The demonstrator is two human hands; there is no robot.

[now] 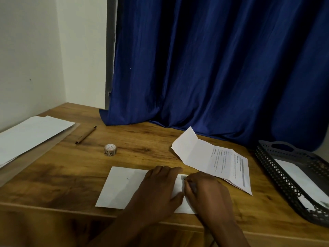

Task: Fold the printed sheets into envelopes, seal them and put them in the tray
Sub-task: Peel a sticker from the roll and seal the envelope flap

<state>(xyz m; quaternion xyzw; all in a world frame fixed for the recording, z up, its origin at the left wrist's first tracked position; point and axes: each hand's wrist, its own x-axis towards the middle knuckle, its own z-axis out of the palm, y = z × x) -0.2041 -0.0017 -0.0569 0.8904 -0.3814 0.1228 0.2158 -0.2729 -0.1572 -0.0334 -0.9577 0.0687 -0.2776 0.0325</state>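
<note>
Left hand (156, 191) flat, fingers straight, on envelope (121, 186); right hand (206, 191) prob. pinching its edge (blurry). Tray (277, 177) w/ white paper (299, 177) inside.

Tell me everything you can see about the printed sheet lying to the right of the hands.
The printed sheet is white paper with black lines of text on its right half, too small to read. Creases divide it into panels, and it lies partly unfolded, its blank far-left panel lifted a little. It rests on the wooden table, angled, between the right hand and the dark tray. Neither hand appears to touch it.
</note>
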